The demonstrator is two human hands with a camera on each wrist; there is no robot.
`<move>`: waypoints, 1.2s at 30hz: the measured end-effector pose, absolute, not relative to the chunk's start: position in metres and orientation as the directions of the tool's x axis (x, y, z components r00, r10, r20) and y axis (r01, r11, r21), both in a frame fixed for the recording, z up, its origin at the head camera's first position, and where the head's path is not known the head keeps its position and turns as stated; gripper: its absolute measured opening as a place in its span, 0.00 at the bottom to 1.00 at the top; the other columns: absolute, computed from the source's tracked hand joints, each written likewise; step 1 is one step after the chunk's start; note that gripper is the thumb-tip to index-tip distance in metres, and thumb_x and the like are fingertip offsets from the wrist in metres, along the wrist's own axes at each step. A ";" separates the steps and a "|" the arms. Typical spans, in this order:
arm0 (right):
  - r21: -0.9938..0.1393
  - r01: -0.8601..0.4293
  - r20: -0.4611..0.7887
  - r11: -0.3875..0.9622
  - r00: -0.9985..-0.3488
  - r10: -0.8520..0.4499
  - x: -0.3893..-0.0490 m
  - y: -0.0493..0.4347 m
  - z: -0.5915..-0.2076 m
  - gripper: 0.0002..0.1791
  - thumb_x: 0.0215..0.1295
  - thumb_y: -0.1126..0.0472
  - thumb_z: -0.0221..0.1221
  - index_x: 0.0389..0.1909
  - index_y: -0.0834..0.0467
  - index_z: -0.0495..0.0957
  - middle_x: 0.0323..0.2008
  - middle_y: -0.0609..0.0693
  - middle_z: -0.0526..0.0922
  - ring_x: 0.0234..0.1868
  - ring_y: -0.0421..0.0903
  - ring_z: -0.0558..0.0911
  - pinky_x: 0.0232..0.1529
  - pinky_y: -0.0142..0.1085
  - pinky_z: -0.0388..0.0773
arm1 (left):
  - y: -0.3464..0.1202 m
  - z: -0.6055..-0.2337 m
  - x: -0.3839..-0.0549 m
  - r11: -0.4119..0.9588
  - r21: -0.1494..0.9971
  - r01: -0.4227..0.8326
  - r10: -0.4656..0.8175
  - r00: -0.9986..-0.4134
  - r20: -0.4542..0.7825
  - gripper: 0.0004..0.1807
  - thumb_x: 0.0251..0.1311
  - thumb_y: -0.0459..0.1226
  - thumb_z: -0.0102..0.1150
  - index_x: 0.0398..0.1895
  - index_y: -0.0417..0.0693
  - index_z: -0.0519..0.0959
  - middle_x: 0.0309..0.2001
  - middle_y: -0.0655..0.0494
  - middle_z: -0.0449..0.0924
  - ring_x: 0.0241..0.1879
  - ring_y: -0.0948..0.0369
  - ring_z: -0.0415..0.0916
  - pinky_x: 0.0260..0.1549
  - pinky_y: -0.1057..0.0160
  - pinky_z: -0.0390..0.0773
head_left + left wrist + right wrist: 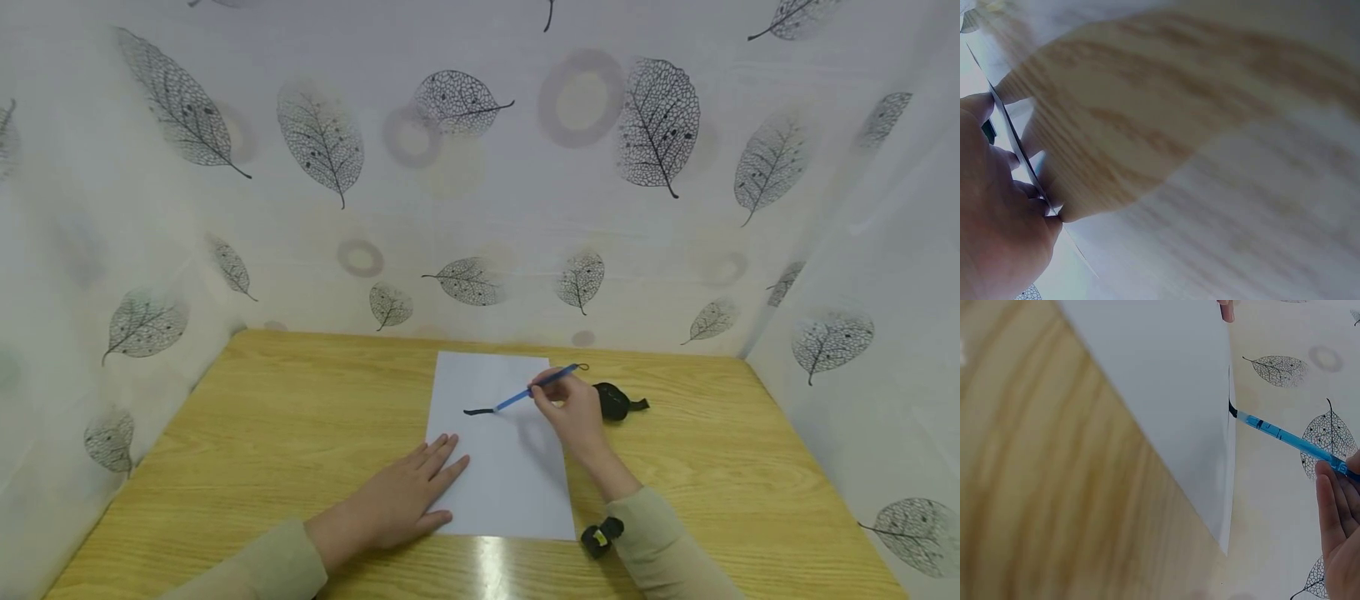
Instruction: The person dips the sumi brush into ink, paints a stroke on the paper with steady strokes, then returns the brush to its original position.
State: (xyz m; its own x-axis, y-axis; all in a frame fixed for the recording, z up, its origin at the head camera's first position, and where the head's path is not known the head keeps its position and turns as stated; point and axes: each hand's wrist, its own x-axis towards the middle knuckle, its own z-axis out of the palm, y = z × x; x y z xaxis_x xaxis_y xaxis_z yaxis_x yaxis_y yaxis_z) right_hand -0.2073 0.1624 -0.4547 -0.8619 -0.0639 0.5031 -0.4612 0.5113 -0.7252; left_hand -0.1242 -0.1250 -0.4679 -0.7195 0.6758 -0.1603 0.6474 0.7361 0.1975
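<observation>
A white sheet of paper (502, 483) lies on the wooden table, bearing a short black stroke (477, 412) in its upper half. My right hand (573, 412) pinches a blue paintbrush (517, 398), which slants down to the left, its tip at the stroke's right end. A small loop tops the handle. In the right wrist view the brush (1291, 439) shows a dark, wet-looking tip against the paper (1166, 394). My left hand (408, 496) rests with fingers spread on the paper's lower left edge; the left wrist view shows that hand (1004, 219) along the sheet's edge.
A black dish (613, 402) with a short handle stands right of the paper, partly behind my right hand. A small black bottle (597, 540) sits by the paper's lower right corner, close to my right sleeve. Leaf-printed curtain (465, 208) encloses the table (300, 417) at the back and sides.
</observation>
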 end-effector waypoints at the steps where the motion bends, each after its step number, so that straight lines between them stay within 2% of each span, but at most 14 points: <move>1: -0.725 -0.458 0.502 0.514 -0.863 -0.061 -0.207 0.163 -0.455 0.06 0.63 0.74 0.70 0.39 0.65 0.86 0.35 0.58 0.92 0.32 0.47 0.91 0.36 0.26 0.87 | -0.125 -0.468 -0.124 0.735 0.198 0.648 0.677 -0.719 -0.160 0.40 0.79 0.57 0.50 0.86 0.53 0.55 0.87 0.45 0.47 0.86 0.48 0.49 0.83 0.46 0.59; 10: -0.727 -0.445 0.502 0.522 -0.864 -0.037 -0.206 0.172 -0.455 0.06 0.63 0.74 0.70 0.39 0.65 0.86 0.34 0.59 0.92 0.32 0.48 0.90 0.35 0.26 0.87 | -0.127 -0.467 -0.124 0.724 0.194 0.662 0.688 -0.712 -0.142 0.40 0.79 0.57 0.50 0.86 0.50 0.56 0.87 0.42 0.49 0.86 0.46 0.50 0.82 0.45 0.60; 15: -0.721 -0.440 0.505 0.535 -0.863 -0.030 -0.206 0.177 -0.455 0.05 0.63 0.74 0.69 0.39 0.66 0.86 0.34 0.60 0.92 0.32 0.45 0.90 0.35 0.25 0.86 | -0.128 -0.467 -0.124 0.721 0.189 0.667 0.692 -0.709 -0.138 0.40 0.79 0.57 0.49 0.86 0.50 0.55 0.87 0.42 0.48 0.86 0.46 0.50 0.82 0.45 0.60; 24: -0.707 -0.410 0.491 0.576 -0.871 -0.016 -0.204 0.188 -0.455 0.04 0.66 0.72 0.69 0.40 0.65 0.87 0.34 0.57 0.92 0.32 0.46 0.89 0.35 0.26 0.85 | -0.129 -0.470 -0.125 0.723 0.194 0.663 0.690 -0.711 -0.139 0.40 0.80 0.57 0.48 0.87 0.51 0.54 0.87 0.43 0.47 0.86 0.47 0.49 0.83 0.45 0.59; 31: -0.683 -0.435 0.532 0.587 -0.847 -0.010 -0.204 0.196 -0.455 0.03 0.64 0.73 0.70 0.38 0.65 0.87 0.32 0.57 0.92 0.28 0.36 0.86 0.31 0.22 0.82 | -0.128 -0.469 -0.125 0.718 0.194 0.669 0.695 -0.707 -0.132 0.40 0.80 0.57 0.48 0.86 0.51 0.55 0.87 0.43 0.48 0.86 0.46 0.50 0.83 0.45 0.59; 36: -0.727 -0.407 0.492 0.553 -0.871 0.006 -0.201 0.200 -0.455 0.03 0.65 0.74 0.68 0.38 0.66 0.86 0.33 0.59 0.91 0.28 0.31 0.83 0.30 0.24 0.81 | -0.128 -0.469 -0.125 0.718 0.202 0.666 0.694 -0.707 -0.136 0.40 0.80 0.57 0.48 0.86 0.51 0.55 0.87 0.43 0.48 0.86 0.46 0.49 0.83 0.45 0.59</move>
